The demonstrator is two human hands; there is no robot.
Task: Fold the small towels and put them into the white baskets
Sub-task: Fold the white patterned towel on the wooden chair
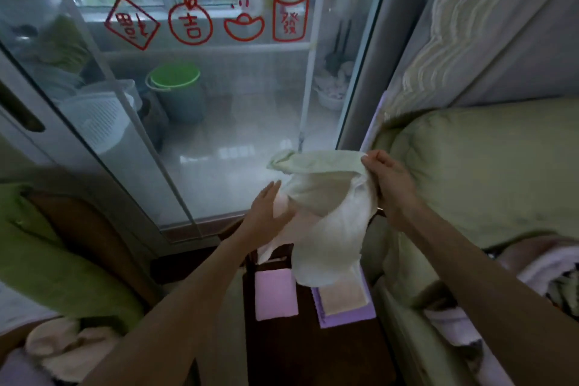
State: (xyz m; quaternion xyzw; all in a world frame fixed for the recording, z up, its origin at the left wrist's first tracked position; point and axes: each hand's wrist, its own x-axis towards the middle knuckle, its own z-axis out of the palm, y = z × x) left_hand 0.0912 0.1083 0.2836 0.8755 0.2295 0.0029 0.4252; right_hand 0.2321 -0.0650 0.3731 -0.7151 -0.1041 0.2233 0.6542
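A pale green towel [326,213] is held up in the air in the middle of the view. Its top right corner is pinched by the right hand [388,185], with the fingers curled tight around the cloth. The left hand [266,210] is held open, with straight fingers laid flat against the left side of the towel. The rest of the towel hangs down loose and crumpled. Below it, on a dark brown table [313,354], a folded purple towel [275,294] is laid flat on the left. Just to its right, a folded peach towel [343,298] is stacked on another purple towel [347,316]. At the near left corner, a heap of peach cloth [62,348] is seen, but what it lies in cannot be told. At the near right, more crumpled towels [551,273] are piled beside a green sofa [485,172]. Far off, behind a glass door [219,103], a green bucket [175,78] is set inside a grey bucket [185,103], and a white basket [97,122] is seen to the left. Red drawings [206,20] are painted on the glass, and the character 吉 can be read in one of them.
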